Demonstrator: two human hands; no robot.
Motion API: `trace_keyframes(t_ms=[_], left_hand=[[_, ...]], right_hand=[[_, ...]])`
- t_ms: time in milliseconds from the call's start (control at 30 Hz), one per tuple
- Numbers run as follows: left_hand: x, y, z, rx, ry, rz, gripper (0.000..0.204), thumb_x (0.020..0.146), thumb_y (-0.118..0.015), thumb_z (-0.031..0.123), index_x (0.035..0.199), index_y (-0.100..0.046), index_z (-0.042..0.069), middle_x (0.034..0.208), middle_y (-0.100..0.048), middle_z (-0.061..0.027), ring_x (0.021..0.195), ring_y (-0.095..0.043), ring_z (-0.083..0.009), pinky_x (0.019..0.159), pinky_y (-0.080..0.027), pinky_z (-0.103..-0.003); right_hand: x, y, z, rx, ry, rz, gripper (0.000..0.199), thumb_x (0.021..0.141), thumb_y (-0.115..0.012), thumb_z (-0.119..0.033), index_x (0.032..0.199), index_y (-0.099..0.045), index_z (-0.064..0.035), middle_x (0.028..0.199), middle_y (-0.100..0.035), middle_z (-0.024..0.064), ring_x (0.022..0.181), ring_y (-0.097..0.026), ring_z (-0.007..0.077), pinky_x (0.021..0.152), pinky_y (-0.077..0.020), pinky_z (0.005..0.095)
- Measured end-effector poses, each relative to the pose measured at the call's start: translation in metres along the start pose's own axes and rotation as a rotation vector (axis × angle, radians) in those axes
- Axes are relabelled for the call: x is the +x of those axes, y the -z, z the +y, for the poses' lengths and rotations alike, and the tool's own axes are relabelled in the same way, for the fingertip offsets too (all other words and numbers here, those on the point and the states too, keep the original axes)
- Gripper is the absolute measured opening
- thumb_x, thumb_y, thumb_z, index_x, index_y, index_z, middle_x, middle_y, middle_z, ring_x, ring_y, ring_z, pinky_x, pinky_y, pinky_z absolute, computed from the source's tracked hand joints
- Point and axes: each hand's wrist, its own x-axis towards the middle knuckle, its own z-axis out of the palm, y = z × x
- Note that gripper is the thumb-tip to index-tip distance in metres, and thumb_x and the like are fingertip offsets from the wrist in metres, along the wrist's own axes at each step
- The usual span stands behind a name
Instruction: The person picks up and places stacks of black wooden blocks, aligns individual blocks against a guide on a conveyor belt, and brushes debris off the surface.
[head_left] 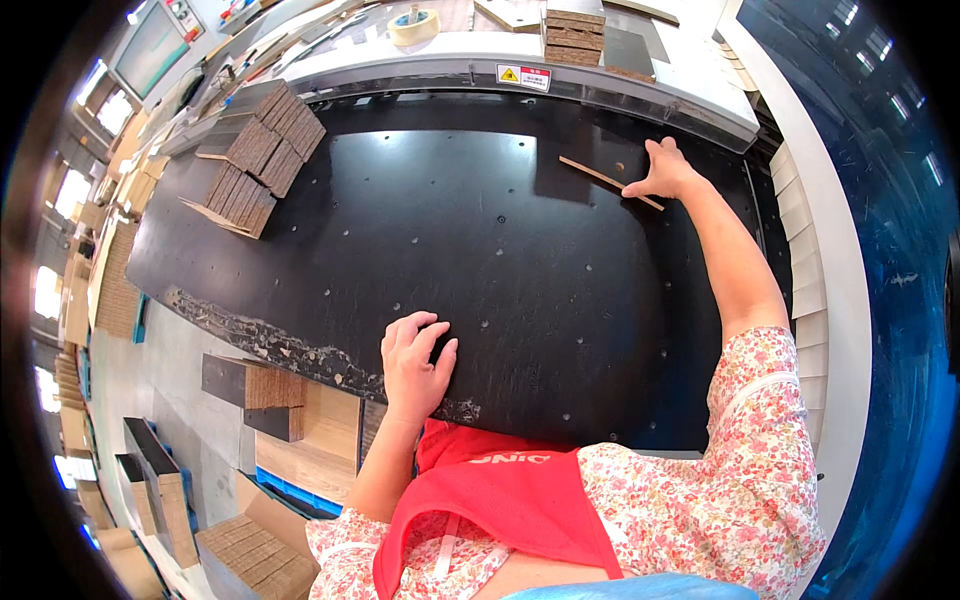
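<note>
Stacked boards (257,155) stand left on the black table (520,275), right hand (668,174) wide at a thin strip (592,174), left hand (413,367) loosely curled.

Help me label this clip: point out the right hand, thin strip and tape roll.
Right hand (669,174): head view, its back.
Thin strip (598,176): head view, near its middle.
Tape roll (416,36): head view, outer side.

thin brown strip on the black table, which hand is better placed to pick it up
Probably the right hand: its thumb is at the thin brown strip, fingers spread beyond. The left hand is by the near edge of the black table, well short of it.
</note>
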Motion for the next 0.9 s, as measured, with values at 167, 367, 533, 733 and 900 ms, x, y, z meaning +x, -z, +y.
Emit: trace_keyframes(t_ms=[167, 367, 533, 733, 900], left_hand=[[-0.002, 0.000, -0.002, 0.015, 0.001, -0.005, 0.024, 0.078, -0.075, 0.011, 0.101, -0.070, 0.007, 0.113, -0.064, -0.0092, 0.109, -0.056, -0.0306, 0.095, -0.044, -0.041], [-0.002, -0.001, 0.000, 0.007, -0.010, 0.003, 0.024, 0.078, -0.074, 0.012, 0.102, -0.070, 0.007, 0.114, -0.063, -0.0087, 0.111, -0.055, -0.0301, 0.095, -0.044, -0.041], [-0.004, -0.002, -0.001, 0.012, -0.008, 0.006, 0.024, 0.079, -0.074, 0.013, 0.102, -0.070, 0.007, 0.114, -0.063, -0.0089, 0.110, -0.055, -0.0302, 0.095, -0.044, -0.041], [-0.005, -0.001, -0.002, 0.012, -0.015, 0.012, 0.023, 0.079, -0.074, 0.013, 0.101, -0.070, 0.006, 0.113, -0.063, -0.0091, 0.110, -0.056, -0.0303, 0.095, -0.045, -0.041], [-0.004, -0.004, 0.000, -0.008, -0.027, 0.015, 0.023, 0.079, -0.074, 0.014, 0.101, -0.070, 0.006, 0.114, -0.063, -0.0093, 0.110, -0.055, -0.0304, 0.095, -0.044, -0.042]], right_hand=[[-0.028, 0.014, -0.009, -0.397, -0.046, 0.223, 0.112, 0.060, -0.087, -0.054, 0.149, -0.034, -0.0125, 0.122, -0.056, 0.0152, 0.117, -0.058, 0.0284, 0.084, -0.0485, 0.0374], [-0.034, 0.014, 0.044, -0.292, 0.025, 0.313, 0.041, 0.078, -0.080, -0.032, 0.109, -0.064, -0.0098, 0.105, -0.068, 0.0138, 0.102, -0.068, 0.0287, 0.084, -0.0535, 0.0437], [-0.049, 0.006, 0.057, -0.237, -0.158, 0.161, 0.021, 0.088, -0.070, -0.024, 0.102, -0.065, -0.0087, 0.109, -0.067, 0.0119, 0.105, -0.065, 0.0342, 0.089, -0.0529, 0.0462], [-0.062, -0.004, 0.083, -0.211, -0.207, 0.192, 0.025, 0.093, -0.062, -0.025, 0.113, -0.065, -0.0114, 0.113, -0.069, 0.0136, 0.104, -0.066, 0.0347, 0.086, -0.0535, 0.0461], [-0.065, -0.037, 0.130, 0.267, -0.246, 0.713, 0.033, 0.090, -0.066, -0.028, 0.116, -0.066, -0.0077, 0.109, -0.070, 0.0178, 0.103, -0.066, 0.0349, 0.085, -0.0521, 0.0439]])
